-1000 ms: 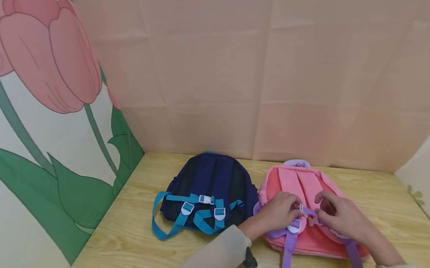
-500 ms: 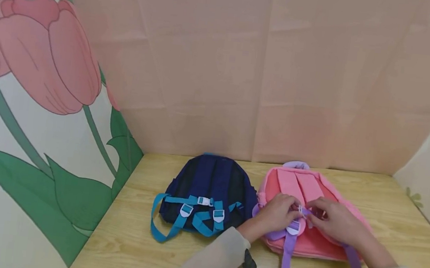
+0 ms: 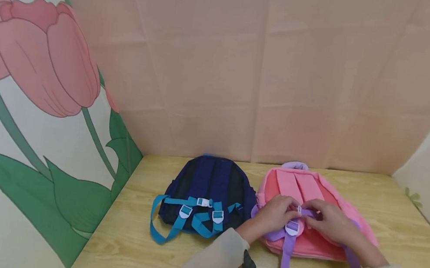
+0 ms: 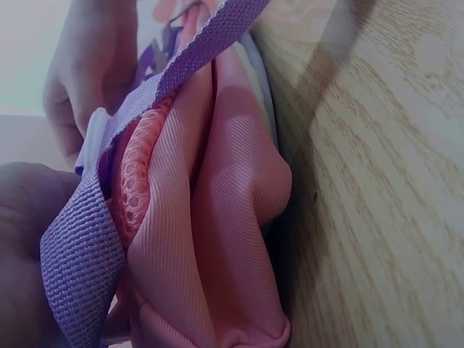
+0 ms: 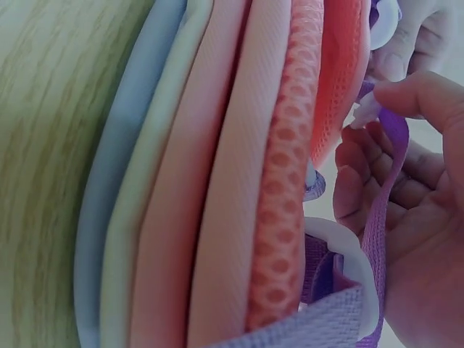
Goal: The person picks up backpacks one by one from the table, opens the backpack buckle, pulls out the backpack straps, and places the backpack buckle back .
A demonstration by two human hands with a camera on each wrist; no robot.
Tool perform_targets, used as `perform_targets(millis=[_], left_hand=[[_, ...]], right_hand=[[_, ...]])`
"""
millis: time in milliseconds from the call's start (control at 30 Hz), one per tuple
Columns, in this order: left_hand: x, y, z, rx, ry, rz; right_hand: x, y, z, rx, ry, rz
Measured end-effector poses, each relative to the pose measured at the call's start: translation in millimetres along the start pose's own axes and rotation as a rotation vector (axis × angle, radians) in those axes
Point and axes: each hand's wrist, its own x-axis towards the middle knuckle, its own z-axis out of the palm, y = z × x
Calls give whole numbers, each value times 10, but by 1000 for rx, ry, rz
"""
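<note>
Right hand (image 3: 331,220) pinches the purple strap (image 3: 310,213) beside the white buckle (image 3: 299,210); left hand (image 3: 276,213) pinches the buckle, probably to steady it. Both are over the middle of the pink backpack (image 3: 315,245), lying straps-up on the counter (image 3: 132,212), presumably for reach.

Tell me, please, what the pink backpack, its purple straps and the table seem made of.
Pink backpack: matte woven fabric, probably synthetic, with fine diagonal ribs.
Purple straps: dull webbing, likely nylon or polyester, by their coarse weave.
Table: wood or imitation; grain shows, and a bright reflection suggests a glossy finish.
</note>
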Motion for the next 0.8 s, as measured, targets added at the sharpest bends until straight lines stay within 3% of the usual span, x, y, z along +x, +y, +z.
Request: perform_targets(millis=[300,533,800], left_hand=[[12,-33,20,-26,13,-1],[24,-53,54,35,61,46],[32,-35,54,79,16,33]], right_hand=[[-10,37,38,-28,53,-37],[-18,31,57,6,47,-50],[-39,24,24,-27,85,-65]])
